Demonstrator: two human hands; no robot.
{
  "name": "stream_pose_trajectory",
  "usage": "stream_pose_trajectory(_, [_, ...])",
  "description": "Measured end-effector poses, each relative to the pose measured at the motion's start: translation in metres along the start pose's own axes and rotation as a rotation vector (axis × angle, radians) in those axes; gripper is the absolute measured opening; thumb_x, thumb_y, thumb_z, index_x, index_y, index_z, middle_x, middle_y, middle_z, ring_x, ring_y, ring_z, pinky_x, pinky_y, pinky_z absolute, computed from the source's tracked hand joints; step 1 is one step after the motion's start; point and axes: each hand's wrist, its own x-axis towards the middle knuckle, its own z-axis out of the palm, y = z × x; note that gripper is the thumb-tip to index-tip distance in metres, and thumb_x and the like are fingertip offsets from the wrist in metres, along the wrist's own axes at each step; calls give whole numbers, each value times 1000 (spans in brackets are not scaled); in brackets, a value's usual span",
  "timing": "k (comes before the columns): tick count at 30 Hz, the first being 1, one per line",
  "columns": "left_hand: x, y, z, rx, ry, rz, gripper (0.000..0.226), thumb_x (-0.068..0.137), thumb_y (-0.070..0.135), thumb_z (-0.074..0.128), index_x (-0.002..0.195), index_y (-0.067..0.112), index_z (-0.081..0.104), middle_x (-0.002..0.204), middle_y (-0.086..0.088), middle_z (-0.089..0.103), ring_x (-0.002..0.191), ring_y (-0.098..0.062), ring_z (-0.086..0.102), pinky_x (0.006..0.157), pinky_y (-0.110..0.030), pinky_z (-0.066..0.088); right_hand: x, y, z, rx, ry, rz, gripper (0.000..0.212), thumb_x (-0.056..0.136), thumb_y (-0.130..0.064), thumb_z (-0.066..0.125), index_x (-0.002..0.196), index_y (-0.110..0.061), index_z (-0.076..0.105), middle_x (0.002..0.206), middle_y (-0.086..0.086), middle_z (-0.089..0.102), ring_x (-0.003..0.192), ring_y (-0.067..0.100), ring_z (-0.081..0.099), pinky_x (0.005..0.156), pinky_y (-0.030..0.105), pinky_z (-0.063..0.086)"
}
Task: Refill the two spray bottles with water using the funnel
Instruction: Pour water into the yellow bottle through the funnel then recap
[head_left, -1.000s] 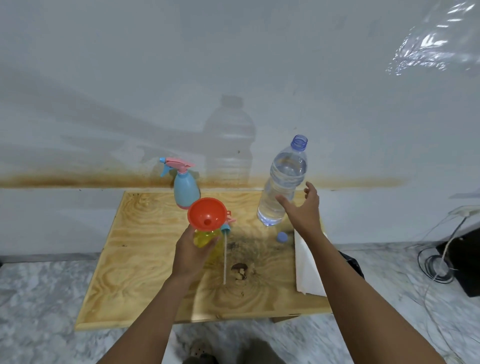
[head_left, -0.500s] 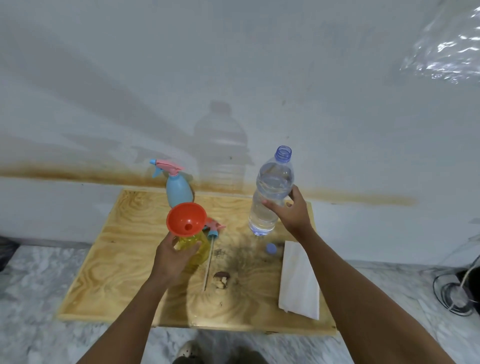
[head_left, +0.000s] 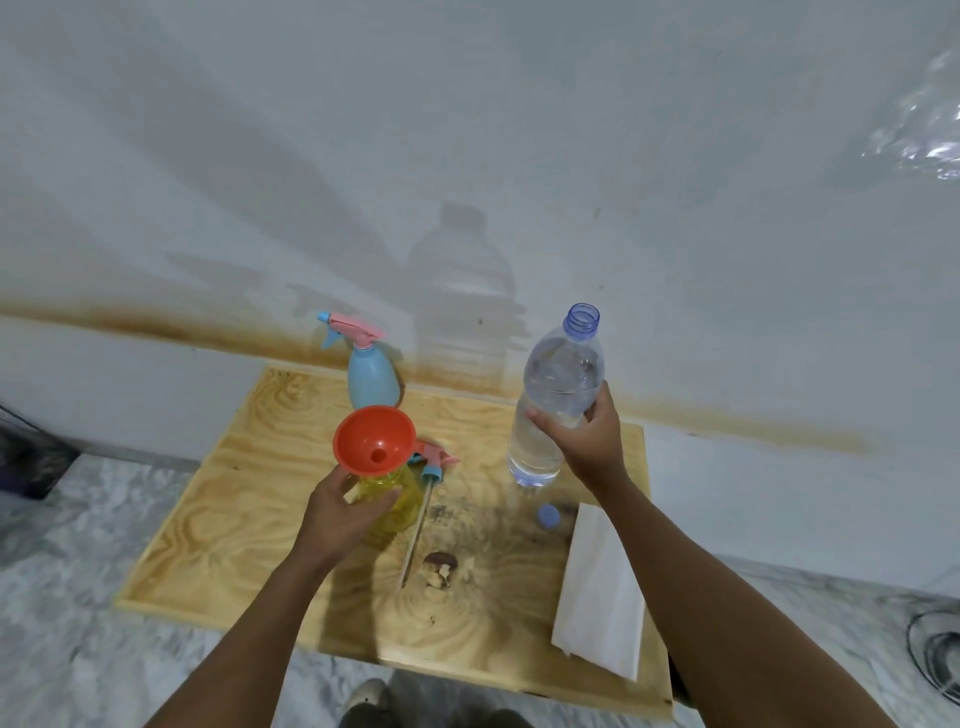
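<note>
Now | left hand (head_left: 337, 512) curled round yellow spray bottle (head_left: 410, 496) under funnel (head_left: 363, 436) | right hand (head_left: 587, 441) grips water bottle (head_left: 561, 374), seemingly off table (head_left: 249, 499)

Rust-streaked white wall (head_left: 467, 130), marble floor (head_left: 78, 649), low plywood table (head_left: 249, 519).

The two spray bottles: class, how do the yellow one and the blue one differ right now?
The yellow spray bottle is see-through; the blue spray bottle is opaque. The yellow one has an orange funnel in its neck, its trigger head lying beside it on the table; the blue one has its pink trigger head on. The left hand grips the yellow one; the blue one stands untouched near the wall. Both stand upright.
</note>
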Motion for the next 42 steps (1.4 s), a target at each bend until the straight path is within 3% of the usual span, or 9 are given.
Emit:
stream_pose_trajectory(4, [0,0,-1,0,-14,12,42,75,12,86,106,32,67,113,15,68,116,-5,57,91,-28,45,1,1,4,-3,2,-24,73,65,-44,89,127,-27,56,118,-8,68,109,10,66,95,43,56])
stream_pose_trajectory(8, [3,-8,-4,24,-21,10,44,75,19,88,114,28,70,119,8,71,123,-9,57,100,-35,48,-2,2,5,12,57,-57,67,68,-35,91,125,-23,58,116,-5,69,109,13,67,94,46,57])
stream_pose_trajectory(11, [4,-10,-4,26,-14,3,47,75,21,88,117,28,69,121,8,70,125,-12,56,98,-35,49,-7,3,4,17,68,-83,66,67,-37,90,123,-22,59,114,-3,70,107,16,67,92,48,57])
stream_pose_trajectory(13, [3,-10,-3,19,-10,0,47,75,19,88,118,27,69,122,8,69,126,-12,56,95,-31,47,-10,1,4,17,70,-102,66,66,-33,91,122,-24,57,114,-4,69,105,16,67,90,46,58])
stream_pose_trajectory(17, [2,-9,-3,14,-12,0,47,75,20,88,117,29,68,122,10,69,127,-11,55,103,-38,47,-14,-10,5,43,77,-149,65,65,-22,89,119,-33,55,111,-5,67,101,14,68,86,38,59])
stream_pose_trajectory(27, [0,-5,-2,21,-12,23,48,76,18,87,119,26,68,121,10,69,124,-7,55,100,-34,46,-16,-34,12,171,31,-215,78,65,-4,85,132,-3,46,121,15,61,110,21,65,88,26,56])
stream_pose_trajectory(35, [-4,1,-1,41,-19,38,51,78,16,85,125,23,66,122,9,69,123,-6,55,100,-32,47,-24,-63,12,149,-226,-197,82,62,-18,89,132,-11,47,120,4,64,110,14,66,85,23,55])
stream_pose_trajectory(39, [-7,5,2,35,-6,38,46,79,15,85,119,27,66,118,14,68,117,2,55,100,-31,47,-34,-71,15,164,-335,-147,80,61,-30,86,129,-8,51,114,9,67,105,19,69,81,24,55])
stream_pose_trajectory(42, [-7,5,3,44,-5,38,46,79,17,85,119,30,66,118,15,68,120,-4,56,101,-34,48,-42,-70,17,192,-395,-102,79,62,-26,85,129,-4,51,115,12,67,106,21,69,82,26,55])
